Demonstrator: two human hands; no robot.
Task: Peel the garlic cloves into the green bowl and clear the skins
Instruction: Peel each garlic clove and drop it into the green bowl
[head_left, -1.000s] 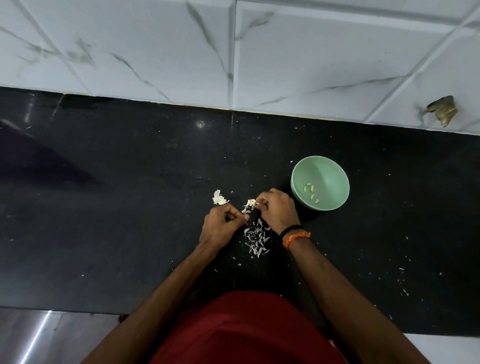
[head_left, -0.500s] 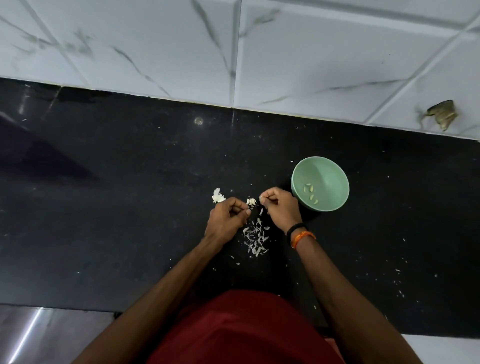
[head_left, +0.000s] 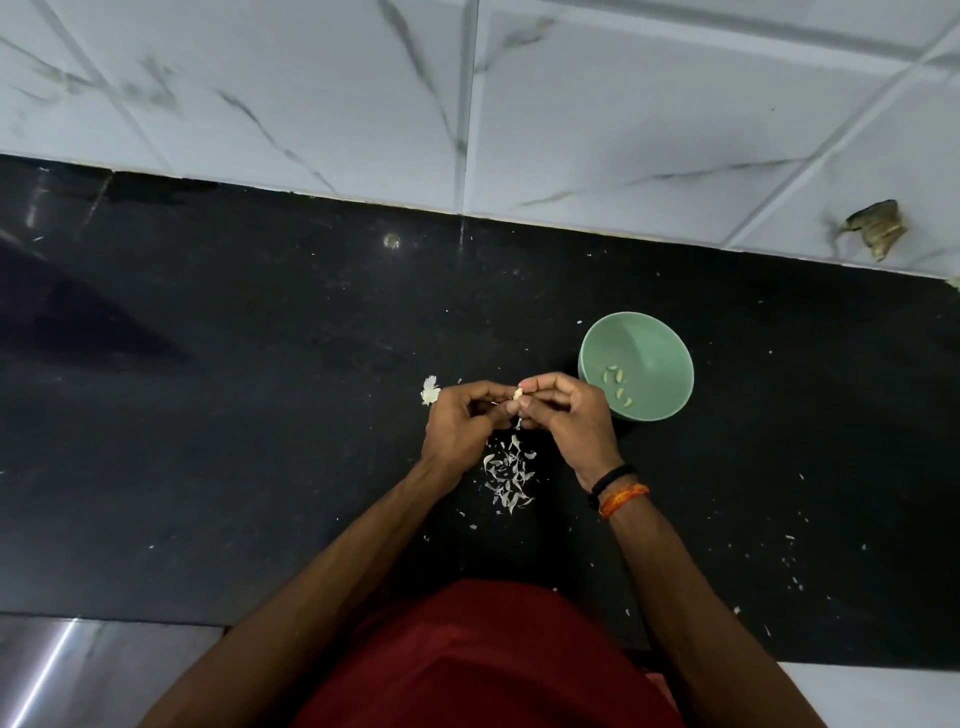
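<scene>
Both hands meet over black counter (head_left: 208, 415): left hand (head_left: 460, 426) and right hand (head_left: 569, 418), fingers curled, pinch garlic clove (head_left: 518, 393). Skins (head_left: 509, 475) below fingertips; green bowl (head_left: 670, 353) right of them.

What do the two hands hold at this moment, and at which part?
A garlic clove, pinched between the fingertips of the left hand and the right hand, one at each side. Which end faces which hand cannot be told.

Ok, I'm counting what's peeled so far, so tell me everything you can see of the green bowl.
The green bowl is round, pale mint, smooth and matte, possibly plastic. It stands upright on the black countertop, just beyond the right hand, apparently untouched by it. A few small peeled garlic cloves lie on its bottom; otherwise it is empty.
</scene>
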